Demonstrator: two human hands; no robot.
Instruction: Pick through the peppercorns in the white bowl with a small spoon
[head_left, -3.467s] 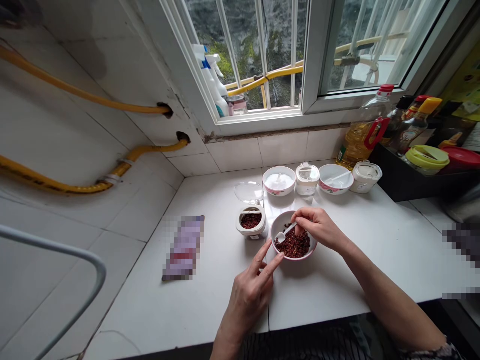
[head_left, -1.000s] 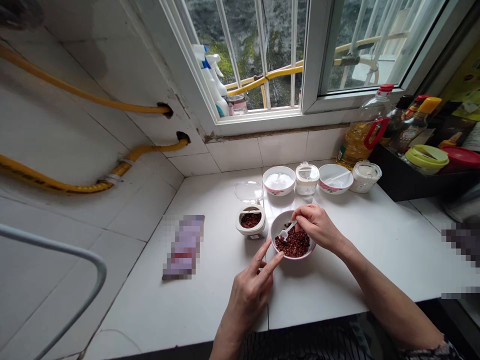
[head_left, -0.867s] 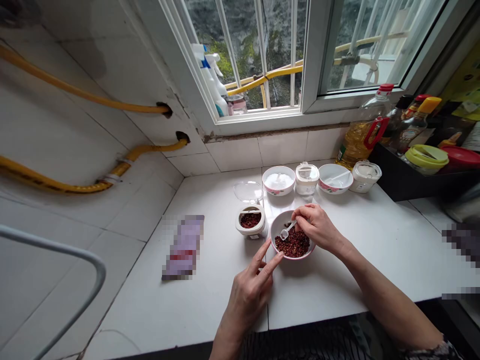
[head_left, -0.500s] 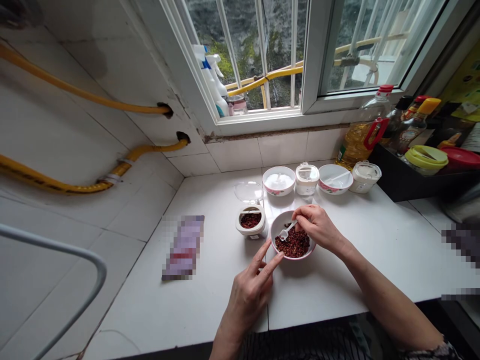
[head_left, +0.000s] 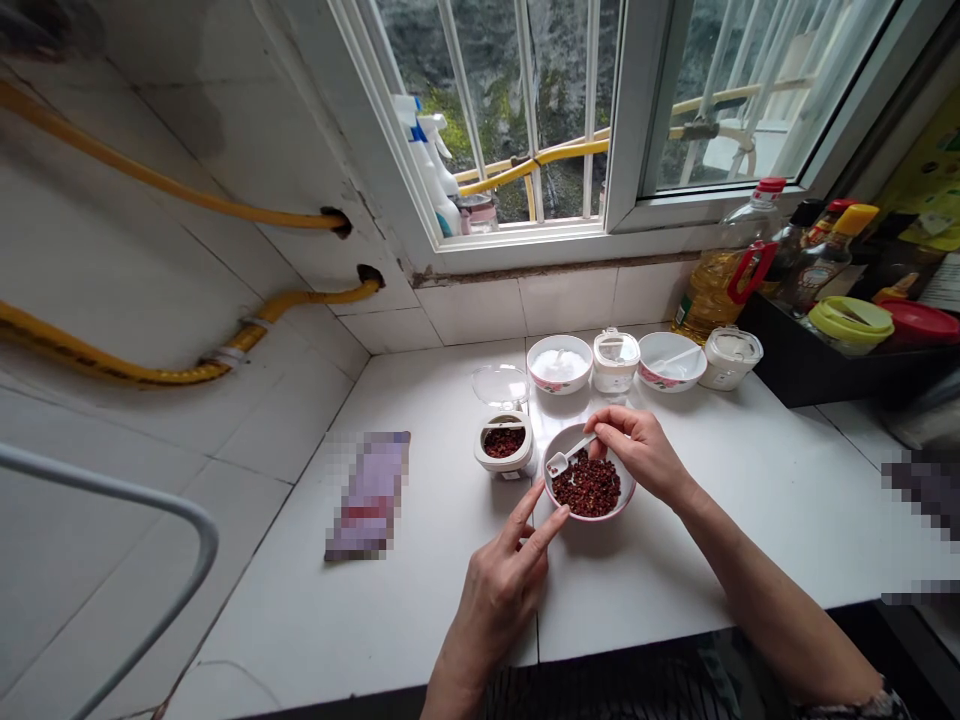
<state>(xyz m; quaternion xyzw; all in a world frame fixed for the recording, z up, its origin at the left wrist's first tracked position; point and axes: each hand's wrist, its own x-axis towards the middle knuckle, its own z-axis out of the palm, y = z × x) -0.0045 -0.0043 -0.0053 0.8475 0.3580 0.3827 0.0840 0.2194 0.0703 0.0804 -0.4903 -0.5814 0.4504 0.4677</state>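
Note:
A white bowl with a pink rim [head_left: 628,500] holds dark red dried peppercorns [head_left: 589,488]. My right hand [head_left: 637,450] pinches a small white plastic spoon [head_left: 574,451] over it; the spoon's head is at the bowl's left inner side with a few peppercorns in it. Two outstretched, spread fingers of my left hand [head_left: 506,575] touch the near left rim; its other fingers are curled and partly hidden. Just left of the bowl stands a small cream jar [head_left: 501,463] with peppercorns inside, its clear lid [head_left: 501,386] flipped back.
Behind are a bowl of white grains [head_left: 559,380], a lidded jar [head_left: 616,375], a bowl with a white spoon [head_left: 670,375] and another jar [head_left: 730,370]. An oil bottle [head_left: 709,290] and a black condiment box [head_left: 787,350] stand right. A blurred purple packet [head_left: 367,495] lies left.
The spoon's head has shifted left and up, from above the peppercorns to the bowl's left inner side. My left hand stays at the rim.

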